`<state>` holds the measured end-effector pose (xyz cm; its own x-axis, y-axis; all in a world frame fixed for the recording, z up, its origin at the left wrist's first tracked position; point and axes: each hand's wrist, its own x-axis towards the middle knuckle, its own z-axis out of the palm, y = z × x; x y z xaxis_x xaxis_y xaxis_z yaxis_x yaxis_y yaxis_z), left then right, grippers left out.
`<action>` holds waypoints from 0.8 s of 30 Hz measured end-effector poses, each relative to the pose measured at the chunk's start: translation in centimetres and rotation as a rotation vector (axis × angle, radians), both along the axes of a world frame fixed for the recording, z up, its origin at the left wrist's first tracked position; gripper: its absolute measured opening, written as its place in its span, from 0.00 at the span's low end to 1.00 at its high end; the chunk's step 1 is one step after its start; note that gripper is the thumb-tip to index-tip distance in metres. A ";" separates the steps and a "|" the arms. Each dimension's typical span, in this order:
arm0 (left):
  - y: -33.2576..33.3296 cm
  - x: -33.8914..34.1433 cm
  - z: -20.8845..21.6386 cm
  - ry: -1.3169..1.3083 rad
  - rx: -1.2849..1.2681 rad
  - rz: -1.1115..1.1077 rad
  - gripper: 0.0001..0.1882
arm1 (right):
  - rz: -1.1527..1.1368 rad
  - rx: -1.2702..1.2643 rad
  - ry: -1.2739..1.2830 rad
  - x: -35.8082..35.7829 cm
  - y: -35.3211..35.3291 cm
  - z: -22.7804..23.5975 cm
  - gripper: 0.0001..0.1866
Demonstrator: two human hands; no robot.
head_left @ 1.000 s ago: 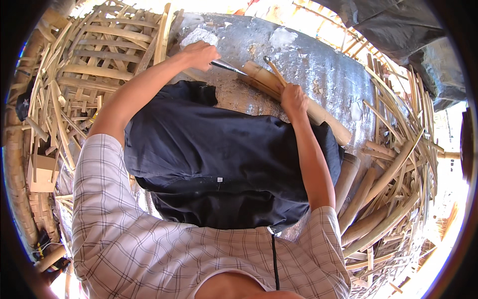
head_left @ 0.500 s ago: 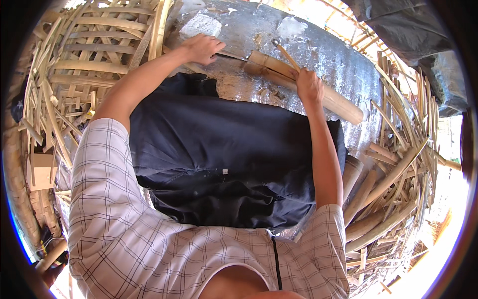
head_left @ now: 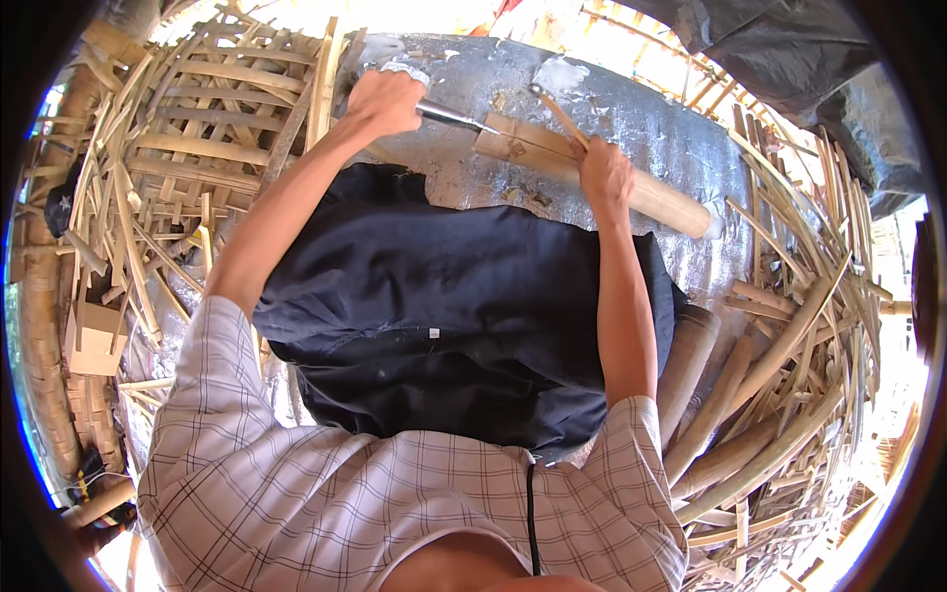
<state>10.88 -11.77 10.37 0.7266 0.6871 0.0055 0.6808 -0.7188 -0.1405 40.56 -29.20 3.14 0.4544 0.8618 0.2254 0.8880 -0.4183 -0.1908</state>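
Observation:
My left hand is closed around a narrow, shiny metal tool, like a blade or rod. Its thin tip reaches the near-left end of a bamboo tube, which lies slanted on a silvery sheet. My right hand is over the middle of the tube, its fingers wrapped round a slim wooden-handled tool. That tool slants up to the left and ends in a small, dark, rounded tip. Whether this hand also presses on the bamboo I cannot tell. Black cloth covers my lap.
The silvery sheet has pale patches. Woven bamboo strips fill the left side. Bamboo poles and loose strips crowd the right. A cardboard box stands at far left; dark plastic sheeting hangs upper right.
More of the metal tool shows beside my left hand, which has shifted slightly left in the picture. The dark gap along the bamboo tube no longer shows. My right hand keeps its tool.

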 end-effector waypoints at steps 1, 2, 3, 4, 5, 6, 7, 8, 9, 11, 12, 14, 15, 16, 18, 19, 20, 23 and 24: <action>-0.9 0.2 1.3 -0.022 0.034 0.017 0.09 | -0.015 0.032 0.022 0.1 -0.4 0.7 0.26; -1.7 0.0 2.2 -0.024 0.056 0.024 0.09 | -0.010 0.051 0.020 0.1 -0.6 1.1 0.26; -2.2 -0.1 2.2 -0.006 0.042 0.031 0.09 | -0.007 0.071 0.016 0.1 -0.9 1.6 0.26; -2.5 0.0 2.0 0.011 0.026 0.035 0.10 | -0.006 0.090 0.012 0.1 -1.0 2.1 0.26; -2.9 -0.3 1.9 0.033 0.016 0.044 0.10 | 0.004 0.099 0.010 -0.4 -1.1 2.8 0.26; -3.3 -0.2 1.2 0.020 0.001 0.038 0.10 | 0.012 0.106 0.007 -0.8 -1.0 3.3 0.26; -3.8 -0.1 0.4 0.006 -0.117 0.060 0.10 | 0.020 0.114 0.003 -1.2 -0.9 3.6 0.26; -3.2 -0.5 -1.5 -0.019 -0.128 0.047 0.09 | 0.032 0.106 0.004 -1.7 -0.6 3.7 0.25; -2.3 -0.9 -3.8 -0.050 -0.142 0.034 0.09 | 0.043 0.095 -0.001 -2.2 -0.1 3.5 0.25; -1.7 -1.4 -5.9 -0.095 -0.175 -0.011 0.09 | 0.074 0.085 -0.017 -2.3 0.6 2.1 0.24; -1.6 -1.0 -6.1 -0.084 -0.218 -0.030 0.09 | 0.085 0.088 -0.024 -1.9 0.9 1.3 0.23; -0.9 -0.2 -5.4 0.035 -0.338 -0.041 0.12 | 0.112 0.096 -0.055 -1.4 1.5 0.0 0.20; -0.2 -0.2 -5.9 -0.017 -0.479 -0.051 0.14 | 0.116 0.106 -0.076 -1.2 1.7 -0.7 0.20; 0.8 -0.4 -6.4 -0.068 -0.620 -0.058 0.16 | 0.119 0.117 -0.098 -1.1 1.8 -1.4 0.19; 2.5 -2.5 -9.1 -0.304 -0.735 -0.245 0.26 | 0.177 0.170 -0.167 -1.4 2.3 -3.2 0.19; 3.0 -3.0 -10.4 -0.247 -0.691 -0.117 0.26 | 0.217 0.215 -0.222 -1.3 2.4 -4.1 0.19; 2.4 -1.4 -10.8 -0.190 -0.660 -0.015 0.27 | 0.236 0.243 -0.287 -0.2 2.0 -5.1 0.18; 1.1 0.8 -10.6 0.025 -0.561 0.127 0.27 | 0.216 0.154 -0.255 0.5 1.8 -5.1 0.18; 1.6 0.0 -11.8 0.020 -0.494 0.124 0.26 | 0.184 0.106 -0.163 -0.2 2.1 -4.9 0.18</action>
